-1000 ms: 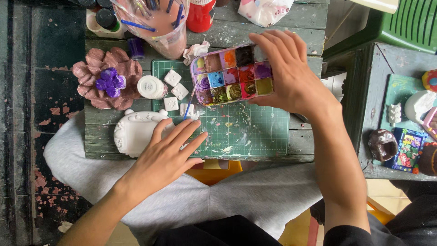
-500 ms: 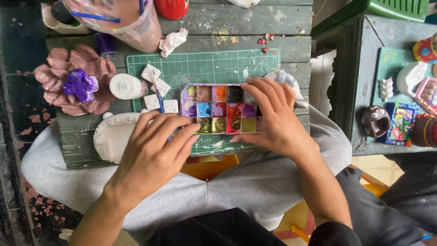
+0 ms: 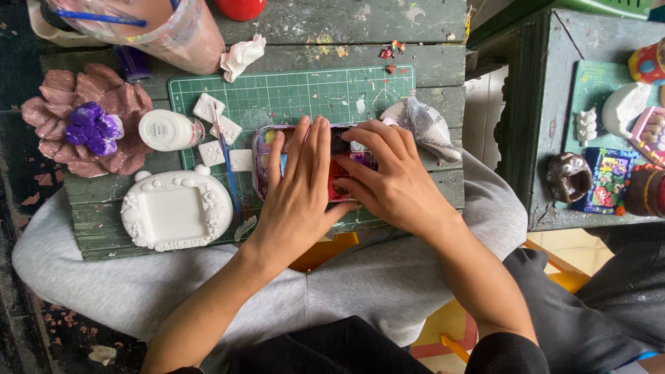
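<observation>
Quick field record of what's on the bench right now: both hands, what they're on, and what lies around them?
left hand: flat on the paint box, fingers spread
right hand: fingers bent, pressing the same box's right part
paint box: on the green cutting mat, mostly covered
brush: lies on the mat, left of the box
white plaster frame: unpainted, by the left hand
white bottle: on its side
flower piece: pink, purple centre, far left
</observation>
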`<state>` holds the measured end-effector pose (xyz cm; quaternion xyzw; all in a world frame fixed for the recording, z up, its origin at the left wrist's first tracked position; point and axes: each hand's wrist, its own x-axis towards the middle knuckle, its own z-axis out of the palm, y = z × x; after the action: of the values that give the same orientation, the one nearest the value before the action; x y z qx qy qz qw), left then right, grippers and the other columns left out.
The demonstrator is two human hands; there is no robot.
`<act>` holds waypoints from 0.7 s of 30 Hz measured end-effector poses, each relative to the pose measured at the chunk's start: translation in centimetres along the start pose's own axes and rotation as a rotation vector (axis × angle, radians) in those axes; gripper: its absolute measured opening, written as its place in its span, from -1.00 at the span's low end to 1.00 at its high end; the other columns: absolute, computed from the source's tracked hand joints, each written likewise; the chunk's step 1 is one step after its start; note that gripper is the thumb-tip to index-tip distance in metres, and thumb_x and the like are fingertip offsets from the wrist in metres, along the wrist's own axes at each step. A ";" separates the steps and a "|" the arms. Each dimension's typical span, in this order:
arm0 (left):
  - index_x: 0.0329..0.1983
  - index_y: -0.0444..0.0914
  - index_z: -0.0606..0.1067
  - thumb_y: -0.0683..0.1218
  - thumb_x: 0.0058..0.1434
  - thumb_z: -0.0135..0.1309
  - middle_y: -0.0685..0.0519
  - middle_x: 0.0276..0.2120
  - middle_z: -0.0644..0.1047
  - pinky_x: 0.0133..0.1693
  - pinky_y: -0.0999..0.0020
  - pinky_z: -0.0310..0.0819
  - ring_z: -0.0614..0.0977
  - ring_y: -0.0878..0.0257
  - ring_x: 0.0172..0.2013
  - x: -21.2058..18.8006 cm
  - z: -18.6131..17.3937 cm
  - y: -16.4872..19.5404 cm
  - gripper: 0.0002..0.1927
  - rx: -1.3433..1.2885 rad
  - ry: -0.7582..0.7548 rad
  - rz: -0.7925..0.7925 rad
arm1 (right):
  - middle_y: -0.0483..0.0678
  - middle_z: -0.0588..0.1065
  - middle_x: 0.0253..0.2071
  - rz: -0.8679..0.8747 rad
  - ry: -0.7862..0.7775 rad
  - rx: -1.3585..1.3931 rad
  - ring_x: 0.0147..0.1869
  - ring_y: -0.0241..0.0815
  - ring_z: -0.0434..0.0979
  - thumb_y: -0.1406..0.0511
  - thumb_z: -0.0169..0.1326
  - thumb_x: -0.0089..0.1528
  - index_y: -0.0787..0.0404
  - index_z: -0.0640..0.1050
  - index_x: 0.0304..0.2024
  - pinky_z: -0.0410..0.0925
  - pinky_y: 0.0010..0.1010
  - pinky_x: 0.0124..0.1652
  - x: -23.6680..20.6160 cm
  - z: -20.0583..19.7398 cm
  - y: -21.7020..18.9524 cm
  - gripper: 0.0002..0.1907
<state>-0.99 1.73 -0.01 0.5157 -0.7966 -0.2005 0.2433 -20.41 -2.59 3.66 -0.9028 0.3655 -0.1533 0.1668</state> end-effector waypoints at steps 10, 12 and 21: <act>0.51 -0.47 -0.07 0.24 0.01 0.42 -0.26 0.45 0.20 0.39 -0.21 -0.20 0.17 -0.02 0.49 -0.6 0.4 -0.8 0.28 0.005 0.034 -0.001 | 0.12 0.29 0.30 0.051 0.013 0.009 0.45 0.19 0.22 0.25 0.26 0.25 0.24 0.54 0.02 0.17 0.04 0.34 -0.1 1.4 -0.4 -0.66; 0.51 -0.46 -0.07 0.22 0.01 0.43 -0.25 0.45 0.22 0.39 -0.20 -0.21 0.18 0.00 0.50 -0.7 0.5 -0.8 0.28 0.014 0.032 -0.006 | 0.12 0.29 0.32 0.045 0.015 -0.028 0.46 0.19 0.22 0.24 0.25 0.27 0.26 0.53 0.04 0.15 0.06 0.35 -0.2 1.6 -0.4 -0.65; 0.51 -0.47 -0.06 0.12 0.00 0.46 -0.21 0.46 0.24 0.42 -0.16 -0.24 0.20 0.04 0.50 -0.8 0.7 -1.0 0.25 -0.013 0.036 -0.016 | 0.14 0.32 0.32 0.014 0.037 -0.114 0.49 0.16 0.22 0.27 0.20 0.22 0.31 0.51 0.06 0.11 0.09 0.41 -0.5 3.3 -0.1 -0.61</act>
<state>-0.39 2.13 -1.33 0.5240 -0.7867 -0.1982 0.2594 -19.35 -1.58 0.67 -0.9053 0.3829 -0.1477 0.1094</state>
